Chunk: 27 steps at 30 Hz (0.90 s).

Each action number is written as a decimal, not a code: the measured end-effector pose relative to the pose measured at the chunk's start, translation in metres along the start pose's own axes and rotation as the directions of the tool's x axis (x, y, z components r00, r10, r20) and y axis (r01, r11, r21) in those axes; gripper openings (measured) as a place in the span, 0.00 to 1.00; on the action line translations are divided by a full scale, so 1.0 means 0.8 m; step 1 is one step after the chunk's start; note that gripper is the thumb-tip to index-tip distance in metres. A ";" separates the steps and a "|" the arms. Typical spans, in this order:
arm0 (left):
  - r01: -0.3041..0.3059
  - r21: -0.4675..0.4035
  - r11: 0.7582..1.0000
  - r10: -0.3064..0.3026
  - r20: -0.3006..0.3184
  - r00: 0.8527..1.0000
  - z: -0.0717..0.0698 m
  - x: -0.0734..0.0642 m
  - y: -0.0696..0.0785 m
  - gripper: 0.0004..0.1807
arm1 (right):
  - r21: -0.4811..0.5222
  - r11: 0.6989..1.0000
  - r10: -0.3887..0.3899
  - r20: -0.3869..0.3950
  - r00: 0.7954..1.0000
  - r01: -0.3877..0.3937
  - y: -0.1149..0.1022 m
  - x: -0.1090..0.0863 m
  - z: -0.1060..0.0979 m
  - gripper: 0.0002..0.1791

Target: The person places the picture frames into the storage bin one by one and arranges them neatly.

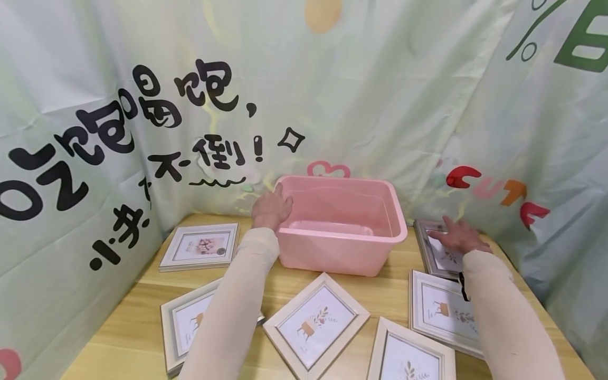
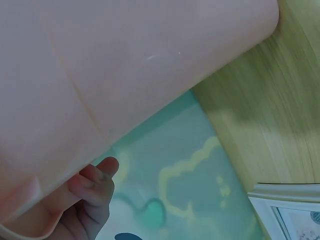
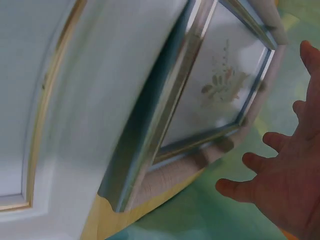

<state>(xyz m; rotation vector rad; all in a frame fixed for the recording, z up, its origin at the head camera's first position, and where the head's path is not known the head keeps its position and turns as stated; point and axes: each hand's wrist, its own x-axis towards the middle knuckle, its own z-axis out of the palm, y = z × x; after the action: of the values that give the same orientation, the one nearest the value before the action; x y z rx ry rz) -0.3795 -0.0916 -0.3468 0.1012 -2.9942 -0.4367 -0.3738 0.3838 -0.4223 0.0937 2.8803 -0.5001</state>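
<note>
A pink plastic bin (image 1: 332, 253) stands at the back middle of the table. My left hand (image 1: 272, 208) holds its left rim, and in the left wrist view the fingers (image 2: 95, 187) are bent at the rim beside the outer wall. Over the picture frame (image 1: 429, 266) at the back right, my right hand (image 1: 458, 236) is spread with nothing in it. The right wrist view shows those fingers (image 3: 275, 142) apart from that frame (image 3: 170, 175), which has a leaf print. Just in front lies another picture frame (image 1: 427, 327) with a chair print, partly covered by my right forearm.
More picture frames lie around the bin: one at the back left (image 1: 199, 266), one under my left forearm (image 1: 167, 338), one turned cornerwise in the middle (image 1: 349, 319) and one at the front right (image 1: 380, 343). A printed cloth (image 1: 370, 105) hangs behind the wooden table (image 1: 142, 306).
</note>
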 end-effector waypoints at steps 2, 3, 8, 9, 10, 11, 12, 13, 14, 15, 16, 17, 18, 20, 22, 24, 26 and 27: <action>0.003 -0.005 1.000 -0.003 0.002 1.000 0.000 0.000 -0.001 0.33 | 0.013 1.000 0.027 0.013 1.000 -0.028 -0.001 0.001 0.005 0.58; 0.005 -0.005 1.000 -0.005 0.003 1.000 0.001 0.000 -0.001 0.33 | 0.016 0.999 0.045 0.014 0.999 -0.045 -0.003 0.002 0.007 0.59; 0.013 -0.005 1.000 -0.013 0.001 1.000 0.004 0.003 -0.003 0.34 | 0.011 0.993 0.120 -0.023 0.993 -0.119 -0.008 0.009 0.018 0.63; 0.012 -0.002 1.000 -0.012 0.003 1.000 0.005 0.004 -0.003 0.34 | 0.010 0.991 0.131 -0.034 0.991 -0.131 -0.009 0.011 0.020 0.64; 0.011 0.000 1.000 -0.011 0.005 1.000 0.006 0.005 -0.002 0.34 | 0.012 0.990 0.143 -0.041 0.989 -0.143 -0.008 0.013 0.021 0.64; 0.012 0.003 1.000 -0.012 0.007 1.000 0.006 0.006 -0.003 0.35 | 0.008 0.989 0.148 -0.047 0.988 -0.148 -0.009 0.016 0.023 0.64; 0.012 0.008 1.000 -0.012 0.010 1.000 0.006 0.007 -0.004 0.35 | 0.007 0.988 0.153 -0.051 0.987 -0.153 -0.009 0.019 0.024 0.65; 0.012 0.011 1.000 -0.012 0.012 1.000 0.006 0.008 -0.004 0.35 | 0.004 0.988 0.155 -0.052 0.987 -0.155 -0.009 0.021 0.025 0.65; 0.013 0.015 1.000 -0.013 0.012 1.000 0.006 0.008 -0.004 0.35 | 0.001 0.987 0.159 -0.050 0.986 -0.159 -0.008 0.022 0.026 0.66; 0.012 0.019 1.000 -0.012 0.015 1.000 0.006 0.008 -0.004 0.35 | -0.001 0.987 0.159 -0.045 0.986 -0.159 -0.007 0.023 0.027 0.66; 0.011 0.022 1.000 -0.012 0.015 1.000 0.006 0.008 -0.004 0.35 | 0.001 0.988 0.157 -0.038 0.987 -0.157 -0.007 0.024 0.027 0.67; 0.011 0.022 1.000 -0.011 0.015 1.000 0.006 0.007 -0.003 0.35 | -0.001 0.988 0.154 -0.031 0.988 -0.154 -0.006 0.025 0.027 0.67; 0.010 0.022 1.000 -0.010 0.015 1.000 0.005 0.007 -0.003 0.35 | 0.001 0.989 0.150 -0.024 0.988 -0.150 -0.006 0.026 0.027 0.68; 0.008 0.021 1.000 -0.008 0.012 1.000 0.004 0.006 -0.002 0.35 | 0.003 0.991 0.135 -0.005 0.991 -0.135 -0.005 0.027 0.025 0.69; 0.006 0.023 1.000 -0.007 0.010 1.000 0.004 0.006 -0.001 0.35 | 0.005 0.992 0.122 0.011 0.992 -0.122 -0.005 0.028 0.023 0.69; 0.010 0.027 1.000 -0.010 0.011 1.000 0.004 0.005 -0.001 0.35 | -0.001 0.994 0.106 0.027 0.994 -0.106 -0.006 0.028 0.022 0.70; 0.011 0.028 1.000 -0.011 0.008 1.000 0.005 0.005 -0.001 0.35 | 0.002 0.996 0.090 0.046 0.995 -0.090 -0.006 0.027 0.021 0.70; 0.012 0.028 1.000 -0.012 0.009 1.000 0.006 0.004 -0.001 0.35 | 0.000 0.997 0.080 0.056 0.995 -0.081 -0.006 0.027 0.020 0.70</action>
<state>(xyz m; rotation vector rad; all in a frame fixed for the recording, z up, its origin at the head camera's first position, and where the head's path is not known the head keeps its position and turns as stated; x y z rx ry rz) -0.3835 -0.0912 -0.3511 0.1199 -3.0107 -0.3984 -0.3921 0.3745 -0.4407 0.1923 2.8085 -0.4837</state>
